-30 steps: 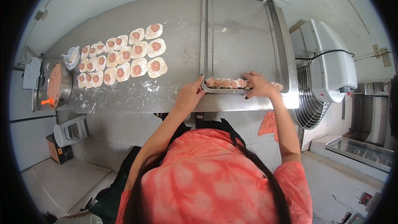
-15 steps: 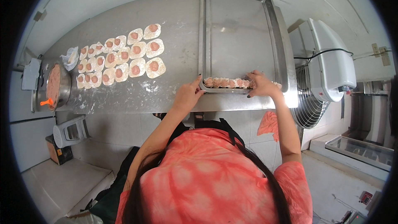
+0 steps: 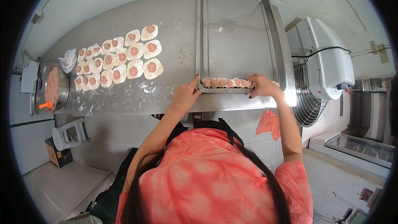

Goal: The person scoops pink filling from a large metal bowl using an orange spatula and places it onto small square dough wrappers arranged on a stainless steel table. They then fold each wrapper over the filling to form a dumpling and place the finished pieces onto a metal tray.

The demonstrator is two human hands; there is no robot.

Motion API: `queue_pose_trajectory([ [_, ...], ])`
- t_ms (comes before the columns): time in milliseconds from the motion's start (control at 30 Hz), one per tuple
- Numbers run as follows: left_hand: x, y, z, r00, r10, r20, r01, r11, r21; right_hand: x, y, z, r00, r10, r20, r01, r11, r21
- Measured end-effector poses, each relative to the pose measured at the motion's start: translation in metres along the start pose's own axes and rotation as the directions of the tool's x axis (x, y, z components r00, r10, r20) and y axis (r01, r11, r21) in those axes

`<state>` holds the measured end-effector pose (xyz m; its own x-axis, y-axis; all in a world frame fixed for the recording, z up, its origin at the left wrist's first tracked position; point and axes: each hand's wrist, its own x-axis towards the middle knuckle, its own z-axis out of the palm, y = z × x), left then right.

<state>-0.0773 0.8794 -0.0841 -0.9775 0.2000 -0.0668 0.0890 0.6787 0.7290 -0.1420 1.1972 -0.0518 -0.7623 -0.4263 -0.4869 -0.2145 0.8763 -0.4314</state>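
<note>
A large metal tray lies on the steel table, and a row of small open-topped dumplings with pink filling runs along the inside of its near edge. My left hand is at the tray's near left corner, index finger along the side and thumb by the front rim. Over the right part of the row, my right hand curls with its fingers on the far side and thumb near the front rim; it hides the dumplings under it. On the left, flat pale wrappers lie in three rows, each with a pink dab of filling.
At the table's left end stands a metal bowl of pink filling with an orange-handled tool. Crumpled white wrapping is behind it. A white machine with a wire guard stands right of the table. A stool is below left.
My right hand has shifted slightly right along the row, showing a little more of the dumplings. My left hand stays at the tray corner. The whole view has moved a little.
</note>
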Motion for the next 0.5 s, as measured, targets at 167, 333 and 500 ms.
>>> queue_pose_trajectory([
  [167,0.000,0.004,-0.003,0.999,-0.037,0.023,0.037,0.999,0.006,-0.010,0.017,-0.011,0.995,0.096,-0.035,-0.101,0.983,-0.151],
  [333,0.001,0.002,-0.003,0.999,-0.027,0.034,0.027,1.000,0.008,-0.006,0.021,-0.007,0.995,0.093,0.038,-0.088,0.988,-0.127],
  [500,0.001,0.002,-0.003,1.000,-0.010,0.022,0.010,1.000,0.018,-0.004,0.020,-0.003,0.998,0.056,0.037,-0.054,0.998,-0.044],
])
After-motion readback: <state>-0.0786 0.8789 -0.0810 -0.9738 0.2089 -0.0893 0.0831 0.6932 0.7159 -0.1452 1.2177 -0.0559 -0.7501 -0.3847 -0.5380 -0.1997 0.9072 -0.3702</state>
